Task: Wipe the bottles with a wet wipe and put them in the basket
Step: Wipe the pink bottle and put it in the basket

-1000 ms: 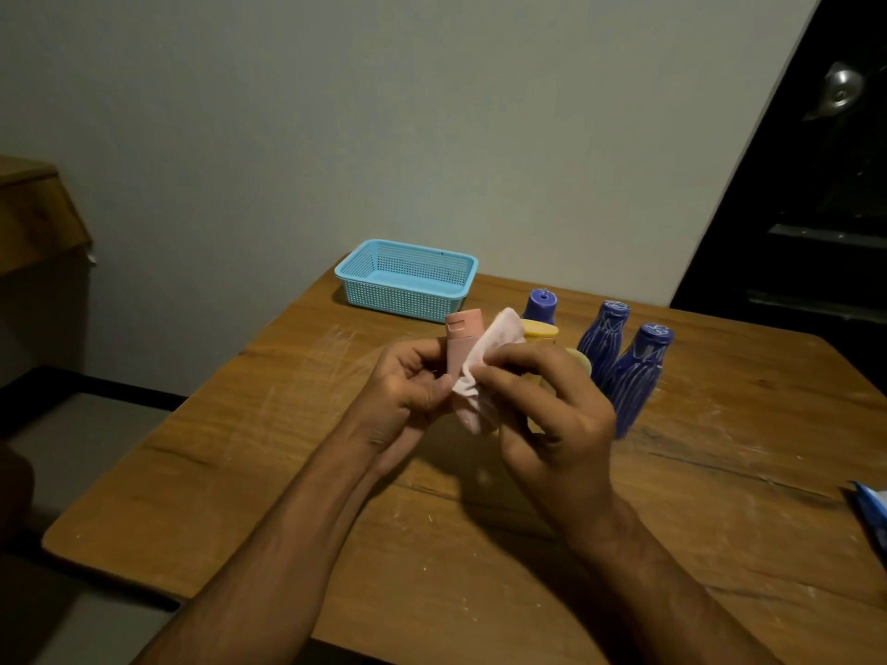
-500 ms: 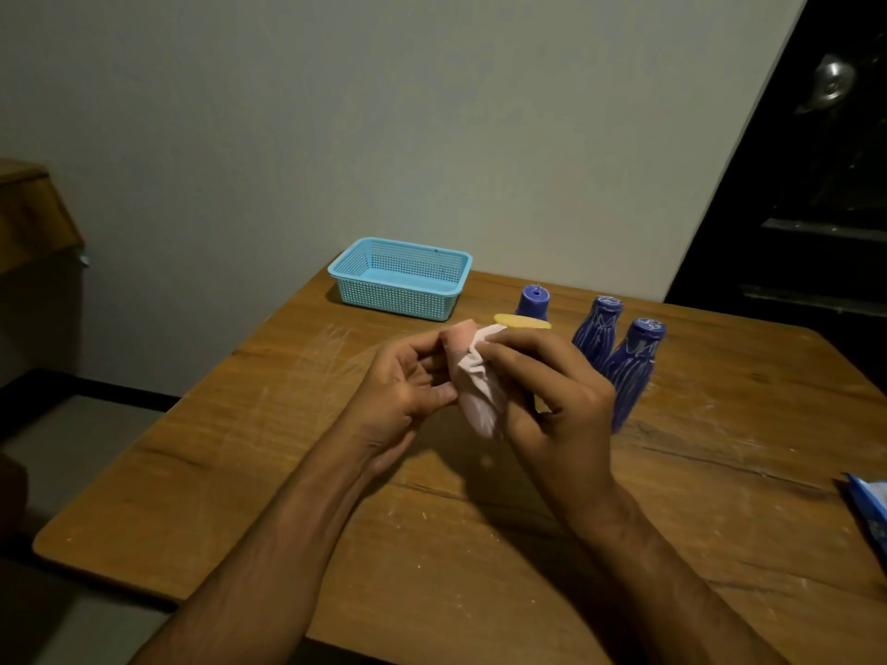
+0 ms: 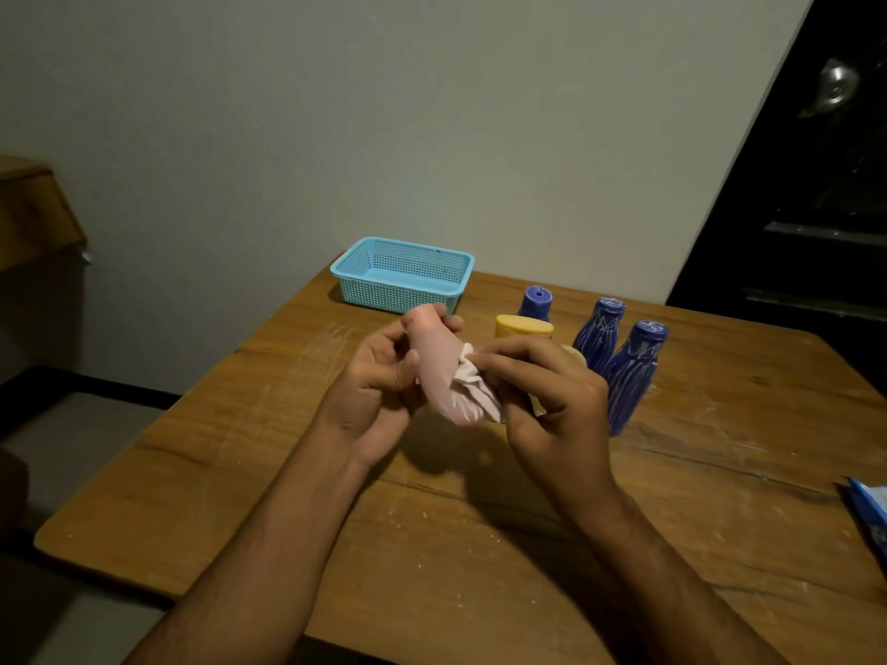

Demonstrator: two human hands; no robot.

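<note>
My left hand (image 3: 372, 391) grips a pink bottle (image 3: 437, 362), tilted with its cap end toward the basket. My right hand (image 3: 552, 400) presses a crumpled white wet wipe (image 3: 473, 383) against the bottle's lower part. Behind my hands a yellow bottle (image 3: 523, 327) stands, partly hidden. Three blue bottles stand upright on the wooden table (image 3: 240, 453): one at the back (image 3: 536, 303), one in the middle (image 3: 600, 336) and one nearest my right hand (image 3: 636, 371). The light blue mesh basket (image 3: 365, 288) sits at the table's far edge with nothing visible inside.
A blue wipe packet (image 3: 871, 513) lies at the table's right edge. A grey wall rises behind the table and a dark door (image 3: 816, 184) stands at the right. A wooden piece of furniture (image 3: 33, 208) is at the far left.
The pink bottle has tipped from upright to slanted in my left hand. The wipe has slid from the cap end down to the bottle's lower part.
</note>
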